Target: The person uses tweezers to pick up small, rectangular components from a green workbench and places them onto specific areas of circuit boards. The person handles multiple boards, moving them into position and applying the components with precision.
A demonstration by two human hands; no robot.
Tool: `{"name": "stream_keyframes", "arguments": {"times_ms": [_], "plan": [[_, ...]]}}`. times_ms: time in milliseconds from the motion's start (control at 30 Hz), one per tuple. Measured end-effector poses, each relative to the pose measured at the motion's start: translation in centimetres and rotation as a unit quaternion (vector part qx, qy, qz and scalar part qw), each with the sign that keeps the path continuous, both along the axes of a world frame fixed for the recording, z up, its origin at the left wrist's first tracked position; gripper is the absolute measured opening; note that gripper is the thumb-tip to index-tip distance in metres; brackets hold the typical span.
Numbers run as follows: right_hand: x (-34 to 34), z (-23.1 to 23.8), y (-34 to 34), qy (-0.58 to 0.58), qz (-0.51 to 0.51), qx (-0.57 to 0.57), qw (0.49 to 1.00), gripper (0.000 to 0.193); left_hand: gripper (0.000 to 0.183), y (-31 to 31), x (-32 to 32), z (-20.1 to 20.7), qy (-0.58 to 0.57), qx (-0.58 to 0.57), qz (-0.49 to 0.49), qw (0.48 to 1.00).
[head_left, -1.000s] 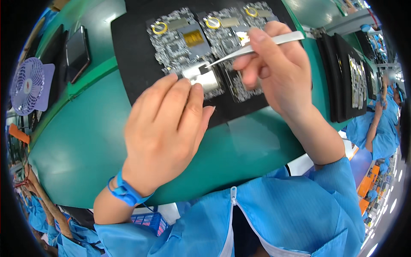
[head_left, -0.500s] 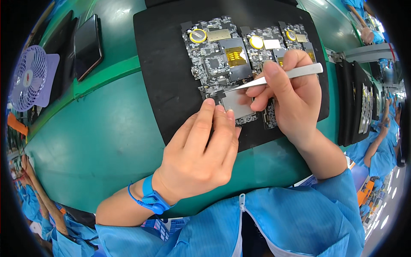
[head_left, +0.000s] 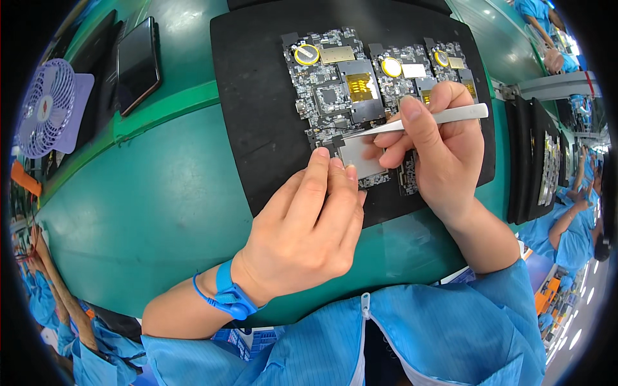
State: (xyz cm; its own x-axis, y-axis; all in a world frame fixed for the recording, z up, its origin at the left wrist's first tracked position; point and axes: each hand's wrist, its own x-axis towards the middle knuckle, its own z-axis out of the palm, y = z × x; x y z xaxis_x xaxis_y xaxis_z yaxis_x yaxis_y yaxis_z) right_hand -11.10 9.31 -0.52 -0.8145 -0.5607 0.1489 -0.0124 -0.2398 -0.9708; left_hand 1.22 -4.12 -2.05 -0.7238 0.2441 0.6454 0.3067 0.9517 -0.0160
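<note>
While the flat silver metal shield plate (head_left: pixel 360 157) sits just right of the frame's centre, on the lower end of the leftmost dark populated circuit board (head_left: pixel 331 96), the work appears to be seating it squarely, and doing that well likely means light, even pressure from above and small nudges at the edge, not a hard push that could skew it. The left hand (head_left: pixel 309 225), wearing a blue wrist strap (head_left: pixel 228 296), has its fingers (head_left: pixel 318 170) pressed together, tips resting on the plate's lower left edge. The right hand (head_left: pixel 438 148) pinches slim silver metal tweezers (head_left: pixel 418 121) between thumb and forefinger; the tweezer tips look closed and meet the plate's upper edge. All three boards lie on a black rectangular mat (head_left: pixel 257 116) on the green table (head_left: pixel 161 212).
</note>
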Motion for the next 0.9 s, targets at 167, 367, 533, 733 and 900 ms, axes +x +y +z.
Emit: {"name": "stream_keyframes", "arguments": {"times_ms": [167,367,533,733,900], "plan": [[0.10,0.14,0.05,0.009,-0.002,0.008,1.000,0.019,0.022,0.05,0.03,0.21,-0.002,-0.008,0.003,1.000],[0.27,-0.12,0.20,0.027,-0.011,0.008,1.000,0.019,0.021,0.12,0.12,0.34,-0.016,-0.001,0.005,1.000],[0.40,-0.23,0.17,0.051,-0.021,0.009,0.998,0.020,0.020,0.09,0.17,0.43,-0.025,-0.003,0.006,1.000],[0.55,-0.05,0.31,0.060,-0.020,0.022,0.998,0.020,0.020,0.11,0.12,0.57,-0.028,0.015,0.007,0.999],[0.80,-0.38,0.10,0.070,-0.038,0.011,0.997,0.020,0.023,-0.01,-0.22,0.04,-0.032,0.053,0.016,0.998]]}}
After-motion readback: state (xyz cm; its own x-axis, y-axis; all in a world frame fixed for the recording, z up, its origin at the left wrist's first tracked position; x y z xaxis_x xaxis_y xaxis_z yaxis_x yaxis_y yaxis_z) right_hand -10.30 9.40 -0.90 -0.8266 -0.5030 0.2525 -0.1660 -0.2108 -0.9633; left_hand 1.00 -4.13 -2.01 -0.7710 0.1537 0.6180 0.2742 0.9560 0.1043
